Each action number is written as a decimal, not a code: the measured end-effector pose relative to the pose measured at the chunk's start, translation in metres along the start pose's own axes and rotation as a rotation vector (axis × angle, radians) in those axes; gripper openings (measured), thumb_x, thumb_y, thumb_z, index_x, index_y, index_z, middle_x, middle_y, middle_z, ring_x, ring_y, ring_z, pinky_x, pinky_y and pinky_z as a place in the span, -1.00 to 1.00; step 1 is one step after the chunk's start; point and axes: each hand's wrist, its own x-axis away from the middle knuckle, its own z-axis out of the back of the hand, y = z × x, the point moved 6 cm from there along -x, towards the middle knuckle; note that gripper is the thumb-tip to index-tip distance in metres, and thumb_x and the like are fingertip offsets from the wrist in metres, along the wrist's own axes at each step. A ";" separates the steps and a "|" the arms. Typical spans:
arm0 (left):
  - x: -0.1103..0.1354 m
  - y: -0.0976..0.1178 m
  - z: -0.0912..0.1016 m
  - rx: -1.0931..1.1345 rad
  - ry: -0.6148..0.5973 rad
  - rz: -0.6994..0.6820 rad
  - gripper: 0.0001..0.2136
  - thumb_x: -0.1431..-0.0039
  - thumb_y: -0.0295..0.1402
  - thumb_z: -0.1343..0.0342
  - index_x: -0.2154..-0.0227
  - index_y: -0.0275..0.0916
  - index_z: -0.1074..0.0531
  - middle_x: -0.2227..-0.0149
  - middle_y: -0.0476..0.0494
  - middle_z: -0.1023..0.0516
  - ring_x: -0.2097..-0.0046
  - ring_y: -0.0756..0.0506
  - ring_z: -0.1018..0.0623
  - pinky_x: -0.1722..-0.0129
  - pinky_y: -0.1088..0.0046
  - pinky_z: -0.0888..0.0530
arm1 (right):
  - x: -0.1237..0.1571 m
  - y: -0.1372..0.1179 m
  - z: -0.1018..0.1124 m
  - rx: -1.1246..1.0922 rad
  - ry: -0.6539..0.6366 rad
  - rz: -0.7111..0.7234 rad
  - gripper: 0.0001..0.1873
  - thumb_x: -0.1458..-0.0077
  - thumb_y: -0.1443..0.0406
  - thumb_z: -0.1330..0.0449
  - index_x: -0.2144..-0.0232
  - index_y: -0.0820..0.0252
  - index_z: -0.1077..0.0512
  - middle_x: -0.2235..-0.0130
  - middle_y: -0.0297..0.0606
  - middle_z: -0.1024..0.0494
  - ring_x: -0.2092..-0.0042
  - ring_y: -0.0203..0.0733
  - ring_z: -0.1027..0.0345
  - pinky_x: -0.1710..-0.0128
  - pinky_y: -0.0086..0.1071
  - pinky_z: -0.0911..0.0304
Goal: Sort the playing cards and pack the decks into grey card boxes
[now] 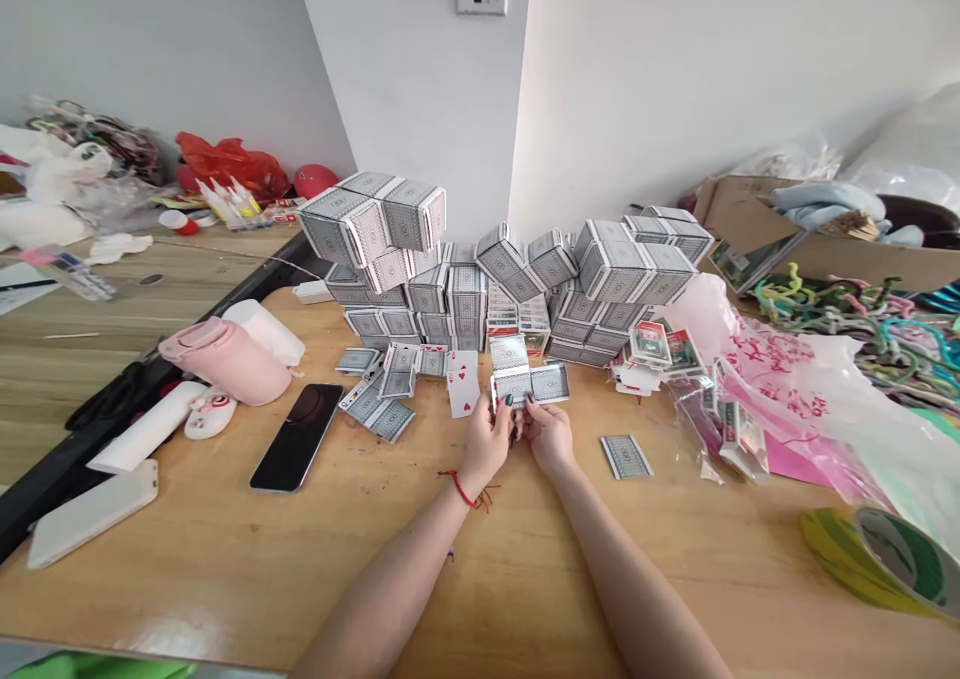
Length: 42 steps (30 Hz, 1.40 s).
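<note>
My left hand [486,441] and right hand [549,434] are both closed to a pinch, fingertips together on a small group of cards [511,384] that stand upright between them, just above the wooden table [225,589]. I can't tell exactly how the cards divide between the two hands. A red string [463,489] circles my left wrist.

Just left of my left hand lies a heart card [463,383], with loose cards [379,404] beyond it. Further left are a phone [296,437] and a pink cup [225,361]. Right of my right hand, a single card [626,457] lies flat, and further out sit a plastic bag [780,389] and a tape roll [877,564].

Straight ahead, close past my fingers, rises a stacked wall of card boxes [450,289], the main obstacle to reaching forward. Behind it stands the room's wall [420,89]. Toward me, bare wood runs down to the table's near edge [135,654], giving my forearms room on both sides.
</note>
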 end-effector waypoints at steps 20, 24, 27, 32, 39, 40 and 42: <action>0.005 0.006 0.006 -0.385 0.101 -0.162 -0.67 -0.12 -0.15 0.17 0.59 -0.25 -0.30 0.65 -0.03 -0.36 0.57 0.02 -0.35 0.52 0.54 -0.24 | 0.003 0.007 0.002 -0.054 0.093 0.054 -0.72 0.15 0.16 -0.20 0.69 0.23 -0.32 0.75 -0.42 -0.26 0.72 -0.40 -0.04 0.72 -0.47 0.05; 0.003 0.001 0.011 -0.332 0.119 -0.144 -0.66 -0.11 -0.13 0.16 0.62 -0.24 -0.28 0.64 -0.04 -0.35 0.56 0.02 -0.34 0.52 0.54 -0.23 | 0.001 0.005 0.000 0.049 0.048 0.075 -0.70 0.12 0.13 -0.17 0.66 0.26 -0.35 0.69 -0.37 -0.33 0.68 -0.40 -0.09 0.68 -0.46 -0.01; 0.003 -0.001 0.023 -0.260 0.233 -0.134 -0.65 -0.08 -0.08 0.13 0.64 -0.23 -0.25 0.67 -0.01 -0.29 0.58 0.02 -0.30 0.55 0.53 -0.20 | 0.001 0.002 -0.005 0.227 -0.034 0.103 -0.73 0.13 0.12 -0.17 0.58 0.24 -0.37 0.62 -0.35 -0.36 0.63 -0.37 -0.15 0.63 -0.46 -0.08; 0.000 0.001 0.043 -0.054 0.367 -0.105 -0.59 -0.08 -0.04 0.17 0.71 -0.21 -0.10 0.74 0.06 -0.11 0.67 0.07 -0.17 0.62 0.53 -0.14 | -0.004 -0.006 -0.016 0.767 0.052 0.304 -0.68 0.18 0.14 -0.20 0.36 0.21 -0.36 0.29 -0.21 -0.42 0.45 -0.28 -0.29 0.43 -0.38 -0.21; -0.002 0.008 0.056 -0.021 0.489 -0.128 -0.58 -0.07 -0.04 0.14 0.73 -0.22 -0.07 0.75 0.09 -0.12 0.67 0.08 -0.18 0.62 0.54 -0.18 | -0.028 0.001 -0.035 1.233 0.214 0.143 -0.51 0.27 0.16 -0.23 0.23 0.23 -0.27 0.37 -0.21 -0.46 0.35 -0.16 -0.35 0.43 -0.41 -0.16; -0.002 0.007 0.057 -0.030 0.500 -0.127 -0.58 -0.07 -0.04 0.14 0.73 -0.22 -0.08 0.76 0.09 -0.12 0.68 0.08 -0.19 0.63 0.54 -0.18 | -0.030 0.001 -0.036 1.259 0.214 0.117 -0.57 0.27 0.19 -0.23 0.28 0.23 -0.29 0.42 -0.23 -0.46 0.39 -0.17 -0.35 0.47 -0.43 -0.13; -0.003 0.006 0.058 -0.049 0.509 -0.122 -0.59 -0.07 -0.05 0.14 0.73 -0.22 -0.10 0.75 0.08 -0.14 0.67 0.08 -0.20 0.63 0.54 -0.18 | -0.035 0.003 -0.036 1.283 0.197 0.090 -0.72 0.27 0.24 -0.22 0.42 0.22 -0.32 0.49 -0.25 -0.46 0.44 -0.20 -0.34 0.51 -0.46 -0.09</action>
